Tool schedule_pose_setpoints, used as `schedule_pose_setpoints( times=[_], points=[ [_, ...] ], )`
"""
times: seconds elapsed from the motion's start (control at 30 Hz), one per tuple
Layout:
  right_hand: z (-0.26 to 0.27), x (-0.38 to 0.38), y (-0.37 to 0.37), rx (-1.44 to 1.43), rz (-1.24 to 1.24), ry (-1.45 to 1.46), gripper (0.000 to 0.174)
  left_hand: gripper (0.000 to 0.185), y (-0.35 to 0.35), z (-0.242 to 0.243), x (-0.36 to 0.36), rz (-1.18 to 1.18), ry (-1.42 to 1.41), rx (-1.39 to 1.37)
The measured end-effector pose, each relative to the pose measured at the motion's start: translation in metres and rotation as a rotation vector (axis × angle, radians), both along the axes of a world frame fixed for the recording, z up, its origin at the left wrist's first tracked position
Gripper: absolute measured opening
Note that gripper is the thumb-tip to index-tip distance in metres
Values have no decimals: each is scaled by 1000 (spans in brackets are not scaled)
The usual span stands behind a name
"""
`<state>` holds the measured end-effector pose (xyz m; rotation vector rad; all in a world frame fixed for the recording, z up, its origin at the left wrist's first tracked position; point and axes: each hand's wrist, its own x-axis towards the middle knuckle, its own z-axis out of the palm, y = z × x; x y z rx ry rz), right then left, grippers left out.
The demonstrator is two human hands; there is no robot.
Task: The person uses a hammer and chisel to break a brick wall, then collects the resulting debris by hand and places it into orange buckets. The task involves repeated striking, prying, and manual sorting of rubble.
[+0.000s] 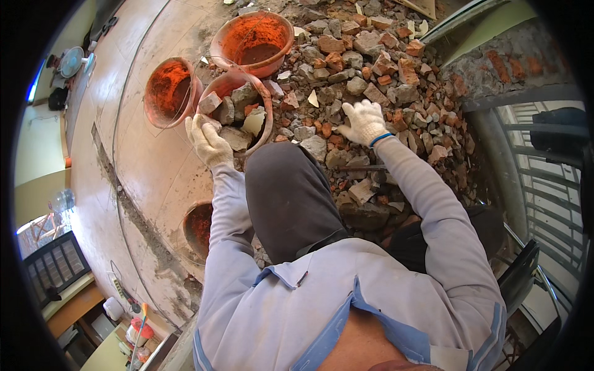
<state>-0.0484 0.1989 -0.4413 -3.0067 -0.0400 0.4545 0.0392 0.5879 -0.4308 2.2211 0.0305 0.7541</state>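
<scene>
My left hand point(209, 139), in a cream knitted work glove, is at the near left rim of an orange bucket point(267, 99) filled with broken concrete and brick. A pale brick chunk point(210, 102) lies at that rim, just above my fingertips. Whether the hand grips the rim or a grey chunk beside it, I cannot tell. My right hand point(364, 121), in a matching glove with a blue cuff, is over the rubble pile point(325, 92), palm down, fingers spread and partly bent. Nothing shows in its grasp; the underside of the fingers is hidden.
Two more orange buckets stand beyond and left, one large point(253, 44), one smaller point(171, 92). Another bucket point(199, 227) is beside my left arm. A cable and a broken groove point(125, 199) cross the tiled floor. A broken brick wall point(515, 69) and metal railing point(552, 195) stand right.
</scene>
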Motion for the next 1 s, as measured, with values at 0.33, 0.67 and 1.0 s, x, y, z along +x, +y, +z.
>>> schedule_pose_setpoints(
  times=[0.33, 0.67, 1.0],
  points=[
    [-4, -13, 4, 75, -50, 51, 57, 43, 1, 1, 0, -36, -26, 31],
    [-1, -15, 20, 96, -30, -116, 40, 47, -3, 0, -4, 34, -44, -9],
    [79, 23, 42, 703, -107, -9, 33, 47, 3, -10, -3, 36, -83, -2]
  ],
)
